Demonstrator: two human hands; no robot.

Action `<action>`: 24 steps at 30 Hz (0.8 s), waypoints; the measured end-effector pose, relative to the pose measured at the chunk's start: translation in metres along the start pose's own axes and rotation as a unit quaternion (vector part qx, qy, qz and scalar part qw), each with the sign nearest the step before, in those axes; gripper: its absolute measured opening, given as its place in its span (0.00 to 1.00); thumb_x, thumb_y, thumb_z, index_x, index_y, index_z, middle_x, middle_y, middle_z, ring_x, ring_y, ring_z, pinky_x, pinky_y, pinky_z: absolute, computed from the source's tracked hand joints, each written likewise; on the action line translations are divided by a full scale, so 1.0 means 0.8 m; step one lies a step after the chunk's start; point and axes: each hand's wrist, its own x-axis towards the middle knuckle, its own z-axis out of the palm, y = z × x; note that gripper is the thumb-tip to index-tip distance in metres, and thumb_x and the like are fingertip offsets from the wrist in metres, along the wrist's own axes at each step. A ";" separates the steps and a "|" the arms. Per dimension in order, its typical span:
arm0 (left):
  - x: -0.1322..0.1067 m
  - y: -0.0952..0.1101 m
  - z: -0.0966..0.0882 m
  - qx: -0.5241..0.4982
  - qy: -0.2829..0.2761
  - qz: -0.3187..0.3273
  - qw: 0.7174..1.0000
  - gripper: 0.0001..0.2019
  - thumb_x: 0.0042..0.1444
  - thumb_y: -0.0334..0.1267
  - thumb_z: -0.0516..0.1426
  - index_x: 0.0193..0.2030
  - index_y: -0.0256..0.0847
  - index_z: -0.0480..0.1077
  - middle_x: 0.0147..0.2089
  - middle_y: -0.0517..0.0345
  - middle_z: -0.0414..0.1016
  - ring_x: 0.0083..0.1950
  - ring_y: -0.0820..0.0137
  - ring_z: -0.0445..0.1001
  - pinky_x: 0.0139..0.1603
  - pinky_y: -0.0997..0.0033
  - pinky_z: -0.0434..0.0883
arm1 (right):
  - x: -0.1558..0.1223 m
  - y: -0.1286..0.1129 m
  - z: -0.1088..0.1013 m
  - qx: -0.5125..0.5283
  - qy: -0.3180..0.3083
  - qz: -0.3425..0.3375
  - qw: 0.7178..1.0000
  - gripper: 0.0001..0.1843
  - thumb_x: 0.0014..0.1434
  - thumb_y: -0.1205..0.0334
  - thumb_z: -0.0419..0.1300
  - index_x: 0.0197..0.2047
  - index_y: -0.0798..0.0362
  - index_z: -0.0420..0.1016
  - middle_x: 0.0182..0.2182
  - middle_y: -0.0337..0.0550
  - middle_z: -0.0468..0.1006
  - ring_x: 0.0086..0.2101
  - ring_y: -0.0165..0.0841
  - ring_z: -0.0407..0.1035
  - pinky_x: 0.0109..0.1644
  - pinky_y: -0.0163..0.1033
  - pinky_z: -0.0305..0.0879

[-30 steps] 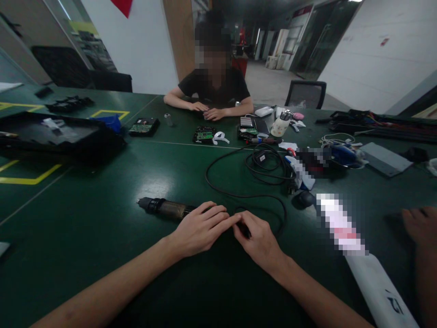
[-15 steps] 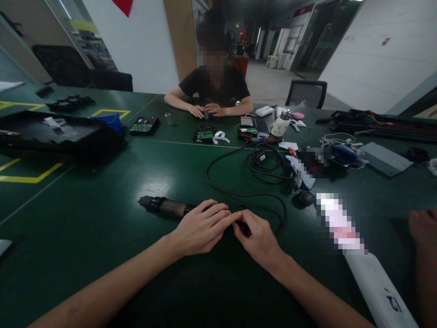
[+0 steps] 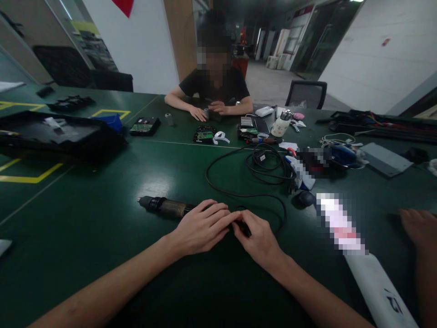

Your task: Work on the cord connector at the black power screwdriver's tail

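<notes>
A dark cylindrical power tool (image 3: 164, 206) lies on the green table (image 3: 102, 218), its tip pointing left. My left hand (image 3: 201, 228) lies over the tool's rear end with fingers stretched flat along it. My right hand (image 3: 261, 239) sits just to the right, its thumb and fingers pinched on the black part where the tool's cable (image 3: 239, 193) begins. The fingertips of both hands touch. The cable loops away across the table to a coil (image 3: 268, 164).
A person sits across the table, hands on a small cylinder (image 3: 206, 113). Circuit boards (image 3: 205, 134), a white cup (image 3: 280, 126), and cables lie mid-table. A black case (image 3: 51, 134) sits left. A white tube (image 3: 368, 269) lies right, beside another person's hand (image 3: 414, 225).
My hands and the tool have barely moved. The person opposite has shifted their hands around the small cylinder. The hand at the right edge has shifted slightly.
</notes>
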 end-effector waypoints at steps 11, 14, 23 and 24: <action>0.001 0.000 0.001 -0.009 -0.007 0.004 1.000 0.29 0.69 0.35 0.54 0.76 0.40 0.55 0.62 0.51 0.75 0.65 0.61 0.71 0.68 0.54 0.64 | 0.001 -0.002 -0.002 -0.008 0.001 -0.001 1.000 0.03 0.69 0.67 0.58 0.44 0.50 0.70 0.38 0.42 0.77 0.36 0.36 0.74 0.38 0.40 0.71; -0.001 -0.001 0.003 0.004 0.004 -0.004 1.000 0.28 0.70 0.33 0.53 0.75 0.40 0.55 0.60 0.52 0.77 0.63 0.62 0.72 0.67 0.54 0.64 | 0.001 -0.003 -0.003 0.000 -0.009 0.001 1.000 0.03 0.70 0.67 0.58 0.45 0.49 0.70 0.39 0.42 0.77 0.37 0.36 0.74 0.39 0.40 0.71; 0.001 0.000 0.001 -0.003 0.015 -0.005 1.000 0.27 0.70 0.33 0.53 0.74 0.39 0.57 0.59 0.51 0.78 0.62 0.63 0.73 0.68 0.54 0.65 | 0.001 -0.003 -0.003 0.005 -0.006 -0.003 1.000 0.04 0.70 0.67 0.57 0.46 0.49 0.71 0.39 0.43 0.77 0.37 0.36 0.75 0.40 0.41 0.73; 0.001 0.000 0.002 0.002 0.024 -0.014 1.000 0.26 0.70 0.34 0.53 0.74 0.38 0.57 0.57 0.51 0.78 0.61 0.63 0.74 0.67 0.55 0.66 | 0.001 -0.003 -0.003 0.008 -0.009 -0.001 1.000 0.05 0.70 0.67 0.57 0.47 0.48 0.71 0.40 0.43 0.77 0.38 0.36 0.75 0.41 0.41 0.73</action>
